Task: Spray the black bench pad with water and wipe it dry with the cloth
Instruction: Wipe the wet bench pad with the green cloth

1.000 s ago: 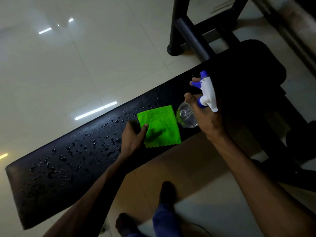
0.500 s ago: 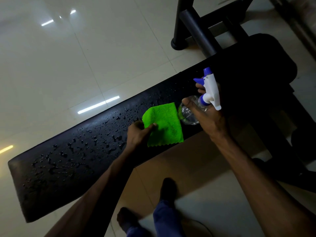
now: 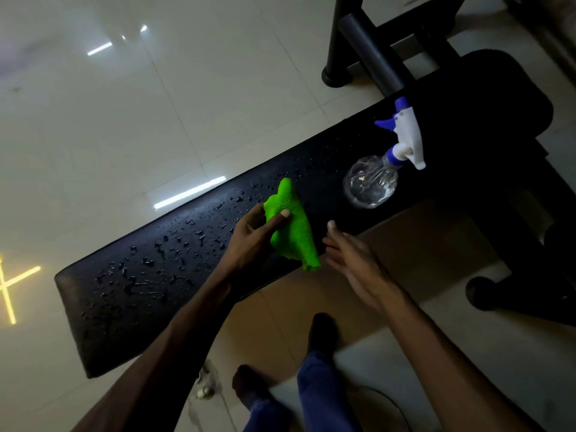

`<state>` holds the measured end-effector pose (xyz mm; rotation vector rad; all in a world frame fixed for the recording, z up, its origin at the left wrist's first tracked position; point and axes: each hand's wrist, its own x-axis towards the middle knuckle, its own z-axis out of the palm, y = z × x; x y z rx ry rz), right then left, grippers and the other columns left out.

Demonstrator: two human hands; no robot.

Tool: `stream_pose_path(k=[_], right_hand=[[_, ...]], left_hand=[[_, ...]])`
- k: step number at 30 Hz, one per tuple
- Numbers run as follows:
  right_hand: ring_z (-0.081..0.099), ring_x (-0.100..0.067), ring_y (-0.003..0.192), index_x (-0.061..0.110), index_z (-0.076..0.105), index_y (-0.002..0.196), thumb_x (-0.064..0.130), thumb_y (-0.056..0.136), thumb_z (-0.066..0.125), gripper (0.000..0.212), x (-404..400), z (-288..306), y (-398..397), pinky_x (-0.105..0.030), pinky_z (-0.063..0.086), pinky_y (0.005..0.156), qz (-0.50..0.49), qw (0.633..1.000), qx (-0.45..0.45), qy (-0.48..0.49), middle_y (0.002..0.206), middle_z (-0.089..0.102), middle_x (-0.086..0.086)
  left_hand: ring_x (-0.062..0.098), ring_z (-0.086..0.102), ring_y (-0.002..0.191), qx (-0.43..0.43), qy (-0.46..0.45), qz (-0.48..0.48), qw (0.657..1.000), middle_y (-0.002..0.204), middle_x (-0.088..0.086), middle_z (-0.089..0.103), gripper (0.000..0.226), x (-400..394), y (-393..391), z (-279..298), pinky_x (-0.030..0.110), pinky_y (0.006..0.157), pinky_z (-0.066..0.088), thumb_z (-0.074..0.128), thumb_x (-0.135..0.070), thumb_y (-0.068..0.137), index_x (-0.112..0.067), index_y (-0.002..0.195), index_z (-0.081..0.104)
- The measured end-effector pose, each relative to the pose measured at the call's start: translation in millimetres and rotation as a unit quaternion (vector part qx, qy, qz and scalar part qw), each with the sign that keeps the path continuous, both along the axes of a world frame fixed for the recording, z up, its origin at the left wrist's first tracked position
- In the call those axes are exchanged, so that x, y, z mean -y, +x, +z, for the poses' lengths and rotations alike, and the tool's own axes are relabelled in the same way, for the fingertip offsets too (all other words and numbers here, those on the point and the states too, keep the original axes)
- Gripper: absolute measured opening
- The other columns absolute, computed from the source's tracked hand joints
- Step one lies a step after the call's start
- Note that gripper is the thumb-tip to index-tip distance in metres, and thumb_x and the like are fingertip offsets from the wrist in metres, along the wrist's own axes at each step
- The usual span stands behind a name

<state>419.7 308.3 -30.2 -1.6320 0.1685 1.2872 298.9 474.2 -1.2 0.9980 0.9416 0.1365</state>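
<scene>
The long black bench pad [image 3: 131, 294] runs from lower left to upper right and is dotted with water drops. My left hand [image 3: 252, 241] grips the bright green cloth [image 3: 293, 232] and holds it bunched, lifted off the pad near the middle. My right hand [image 3: 352, 257] hovers just right of the cloth with fingers spread and holds nothing. The clear spray bottle [image 3: 374, 182] with its white and blue trigger head stands alone on the pad, further right.
Black frame bars [image 3: 367, 54] of the bench rise at the upper right. A dark rounded pad [image 3: 505, 98] lies beyond the bottle. My feet [image 3: 321, 332] and blue trousers stand on the pale tiled floor [image 3: 156, 104] below the bench.
My right hand let go of the spray bottle, which now stands on the pad, and drew back toward the cloth. My left hand picked the flat cloth up into a bunch.
</scene>
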Motion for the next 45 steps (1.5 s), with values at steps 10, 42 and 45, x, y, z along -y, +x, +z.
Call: stream_pose_path(k=[10,42,45], right_hand=[[0.072,-0.031,0.102,0.008,0.069,0.114,0.009,0.104,0.058,0.014,-35,45,2,-0.044,0.06,0.094,-0.026,0.985,0.127,0.114,0.11,0.076,-0.016],[-0.001,-0.026,0.164,0.03,0.012,0.167,0.061,0.107,0.018,0.068,-89,-80,28,-0.06,0.003,0.131,0.49,0.576,0.65,-0.073,0.177,0.001,-0.001],[0.001,-0.024,0.164,0.028,0.015,0.167,0.058,0.107,0.018,0.067,-114,-76,41,-0.062,0.005,0.13,0.493,0.574,0.648,-0.083,0.177,0.005,0.0]], left_hand=[[0.021,0.07,0.093,-0.089,0.087,-0.024,0.992,0.121,0.019,0.065,0.035,-11,-39,7,0.037,0.083,0.061,0.065,-0.019,0.097,-0.002,0.127,0.056],[0.031,-0.001,0.158,-0.316,0.529,-0.205,0.761,0.17,0.011,0.01,0.068,-41,-67,-88,0.049,0.129,0.004,0.039,-0.049,0.105,-0.015,0.16,0.02],[0.029,-0.004,0.158,-0.319,0.523,-0.198,0.765,0.171,0.01,0.007,0.068,-53,-69,-93,0.047,0.129,0.001,0.032,-0.05,0.106,-0.016,0.161,0.015]])
